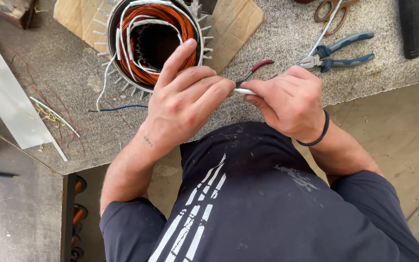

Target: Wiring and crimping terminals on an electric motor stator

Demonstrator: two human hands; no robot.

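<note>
Both hands meet over the near edge of the speckled grey stone bench (277, 43), just in front of the finned metal motor stator with copper windings (153, 41). Left hand (185, 104) is curled, fingertips pinching one end of a short white sleeved wire piece (245, 91), index finger raised toward the stator. Right hand (292, 99) is clenched on the other end. The sleeve's long axis runs left-right between the two hands, roughly level; only a short stretch shows. Both hands are equally close to it. Small red-handled cutters (254, 70) lie just behind the sleeve; cannot tell if a hand touches them. Blue-handled pliers (338, 54) sit further right. Open room lies toward the body, off the bench edge.
</note>
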